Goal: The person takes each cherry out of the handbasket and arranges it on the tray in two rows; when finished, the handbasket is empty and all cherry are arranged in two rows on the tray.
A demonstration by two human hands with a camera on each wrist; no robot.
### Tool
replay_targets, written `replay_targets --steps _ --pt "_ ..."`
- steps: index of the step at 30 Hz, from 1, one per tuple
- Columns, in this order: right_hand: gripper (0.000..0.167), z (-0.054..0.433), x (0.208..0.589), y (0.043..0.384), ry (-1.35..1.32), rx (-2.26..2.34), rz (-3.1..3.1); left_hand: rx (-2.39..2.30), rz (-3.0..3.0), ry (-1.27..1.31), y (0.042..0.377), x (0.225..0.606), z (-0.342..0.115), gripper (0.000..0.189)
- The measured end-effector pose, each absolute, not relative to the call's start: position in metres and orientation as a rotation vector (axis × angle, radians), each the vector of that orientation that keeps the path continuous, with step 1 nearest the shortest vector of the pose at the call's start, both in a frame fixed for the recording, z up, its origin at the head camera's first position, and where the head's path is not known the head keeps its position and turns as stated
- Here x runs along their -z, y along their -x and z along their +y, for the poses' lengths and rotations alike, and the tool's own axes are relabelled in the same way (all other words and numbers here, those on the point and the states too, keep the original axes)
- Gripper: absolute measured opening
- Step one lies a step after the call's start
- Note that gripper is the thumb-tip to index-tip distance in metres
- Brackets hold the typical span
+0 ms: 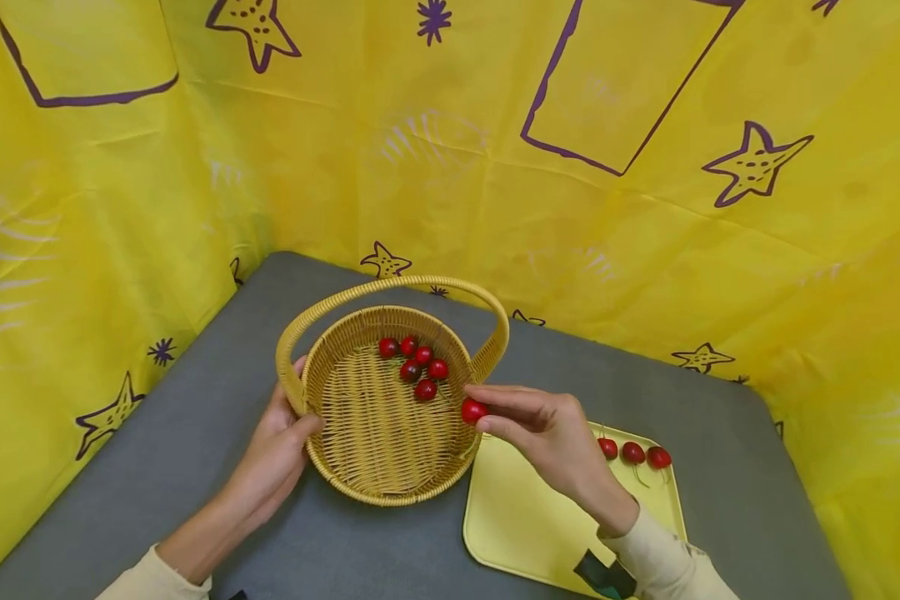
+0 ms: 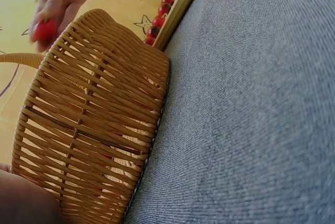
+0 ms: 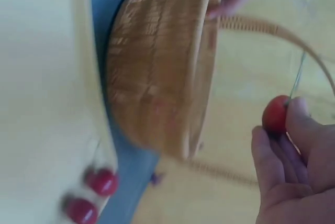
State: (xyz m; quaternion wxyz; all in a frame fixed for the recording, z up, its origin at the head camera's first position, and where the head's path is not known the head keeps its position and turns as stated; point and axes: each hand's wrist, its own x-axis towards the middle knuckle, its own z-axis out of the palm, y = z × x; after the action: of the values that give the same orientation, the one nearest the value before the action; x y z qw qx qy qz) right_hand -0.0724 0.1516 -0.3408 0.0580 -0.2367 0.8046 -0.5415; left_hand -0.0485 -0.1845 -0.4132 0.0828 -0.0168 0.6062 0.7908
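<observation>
My right hand (image 1: 543,429) pinches a red cherry (image 1: 474,411) between thumb and fingertips, over the right rim of a round wicker basket (image 1: 386,492). In the right wrist view a thin stem stands out from that cherry (image 3: 276,114). My left hand (image 1: 273,442) grips the basket's left side, thumb over the rim close to the foot of the arched handle (image 1: 390,283). Several cherries (image 1: 423,389) lie together inside the basket, toward its back right. In the left wrist view the woven wall (image 2: 94,114) hides most of the inside.
A pale yellow tray (image 1: 525,525) lies right of the basket, partly under my right arm, with several cherries (image 1: 633,452) along its far side. Both stand on a grey table (image 1: 360,550). Yellow cloth (image 1: 450,183) with purple drawings hangs behind and at both sides.
</observation>
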Motion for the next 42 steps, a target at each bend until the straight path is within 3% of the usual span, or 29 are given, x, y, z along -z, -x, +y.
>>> replay_targets --steps 10,20,42 --pt "0.037 0.201 0.378 0.062 0.470 1.560 2.602 -2.340 1.813 0.055 0.049 0.413 -0.187 0.091" --pt "0.033 0.202 0.426 0.066 0.589 1.409 2.702 -2.341 1.819 0.053 0.051 0.413 -0.185 0.091" --pt "0.037 0.201 0.420 0.068 0.697 1.187 2.818 -2.336 1.824 0.078 0.050 0.412 -0.185 0.090"
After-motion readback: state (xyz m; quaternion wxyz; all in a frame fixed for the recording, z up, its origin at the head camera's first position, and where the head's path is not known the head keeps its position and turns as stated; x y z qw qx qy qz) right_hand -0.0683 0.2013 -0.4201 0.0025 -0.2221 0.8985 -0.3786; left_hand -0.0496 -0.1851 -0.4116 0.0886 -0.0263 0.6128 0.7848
